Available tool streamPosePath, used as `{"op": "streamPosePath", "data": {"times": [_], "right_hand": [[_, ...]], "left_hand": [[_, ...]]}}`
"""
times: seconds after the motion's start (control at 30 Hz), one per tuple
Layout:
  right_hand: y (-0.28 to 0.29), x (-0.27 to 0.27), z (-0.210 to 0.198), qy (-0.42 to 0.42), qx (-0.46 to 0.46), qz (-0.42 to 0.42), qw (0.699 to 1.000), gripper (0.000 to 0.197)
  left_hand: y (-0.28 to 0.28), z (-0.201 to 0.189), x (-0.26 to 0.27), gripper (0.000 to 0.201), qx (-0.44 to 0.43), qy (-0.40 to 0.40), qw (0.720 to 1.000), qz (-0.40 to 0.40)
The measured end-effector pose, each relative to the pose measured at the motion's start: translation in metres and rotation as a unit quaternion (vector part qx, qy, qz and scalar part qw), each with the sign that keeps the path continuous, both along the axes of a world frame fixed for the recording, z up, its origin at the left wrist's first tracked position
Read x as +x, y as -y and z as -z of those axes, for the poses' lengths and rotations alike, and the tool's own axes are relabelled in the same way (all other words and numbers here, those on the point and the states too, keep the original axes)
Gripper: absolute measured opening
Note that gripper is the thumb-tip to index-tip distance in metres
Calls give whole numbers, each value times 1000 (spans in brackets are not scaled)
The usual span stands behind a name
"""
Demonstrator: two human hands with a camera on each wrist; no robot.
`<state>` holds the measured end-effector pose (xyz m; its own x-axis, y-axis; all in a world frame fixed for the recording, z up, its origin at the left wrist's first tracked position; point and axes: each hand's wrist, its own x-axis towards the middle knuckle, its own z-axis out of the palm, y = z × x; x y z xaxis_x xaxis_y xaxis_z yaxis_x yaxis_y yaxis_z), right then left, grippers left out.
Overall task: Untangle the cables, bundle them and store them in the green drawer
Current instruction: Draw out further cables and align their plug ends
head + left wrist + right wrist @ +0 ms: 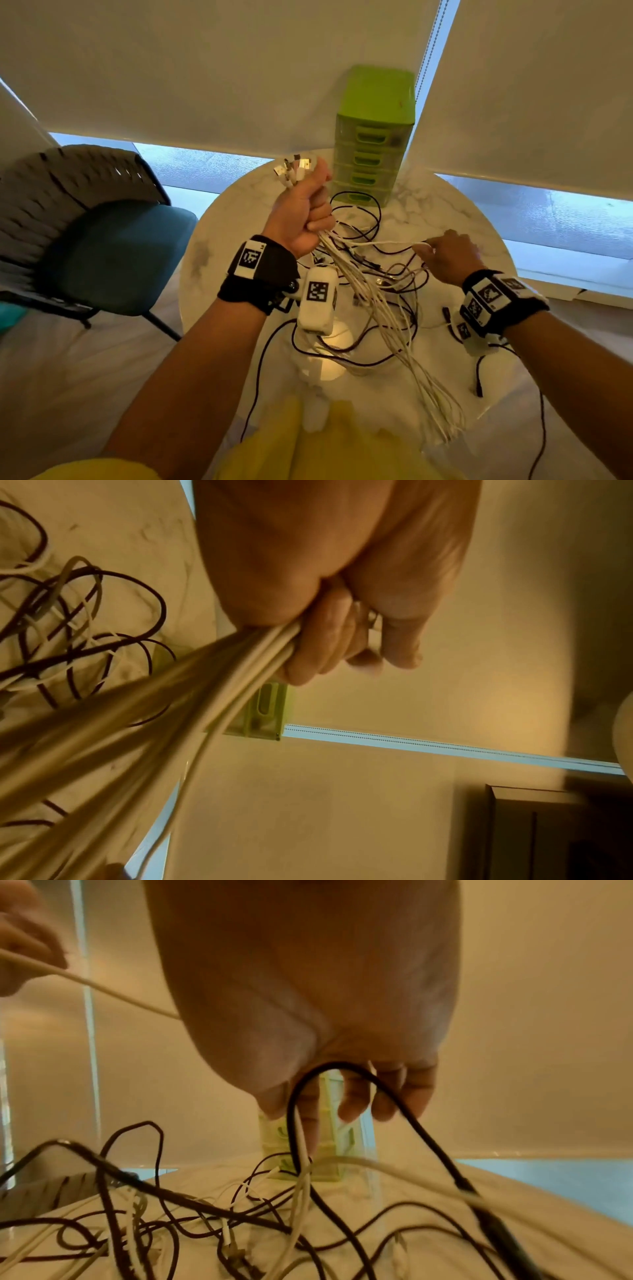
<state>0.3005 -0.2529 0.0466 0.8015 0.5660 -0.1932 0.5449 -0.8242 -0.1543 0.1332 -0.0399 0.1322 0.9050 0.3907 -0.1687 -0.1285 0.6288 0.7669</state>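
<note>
My left hand [301, 212] is raised in a fist over the table and grips a bunch of white cables [373, 308]; their USB plugs [294, 168] stick out above the fist. The bunch hangs down toward the near table edge and shows up close in the left wrist view [205, 685] under my left hand [325, 631]. My right hand [445, 257] pinches one white cable [387, 244] stretched across from the left fist. A dark cable [342, 1066] loops over my right hand [342, 1096]. The green drawer unit [373, 137] stands at the table's far side, drawers closed.
Dark cables [363, 219] lie tangled with loose white ones on the round marble table [462, 212]. A chair with a blue seat [113, 253] stands to the left. Window blinds hang just behind the drawer unit.
</note>
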Motion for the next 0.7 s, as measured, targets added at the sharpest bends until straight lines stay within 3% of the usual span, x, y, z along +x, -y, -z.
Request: {"op": "streamPosePath", "data": {"times": [0.1,0.17,0.23,0.4,0.5,0.6,0.7], "right_hand": [[-9,-4,-18,95,-69,-9,993,51],[-16,-1,-33,48,4,-22,999,46],[-24,-5,-52,-68,128,-50,988,42],[-41,-42,-111,-202,374,-127,896,41],[-43,-49,-127,-174,438,-157,868,34],[-39,-42,-142,-135,524,-134,830,29],[-36,-36,-150,-107,598,-122,785,20]], "left_hand": [[2,5,0,25,-1,3,1000,26],[5,12,4,30,-7,-5,1000,28],[14,16,8,30,14,-26,999,40],[49,18,25,16,102,-75,986,113],[58,16,31,13,123,-72,982,125],[55,20,31,18,172,-102,970,135],[52,21,28,21,161,-106,972,132]]}}
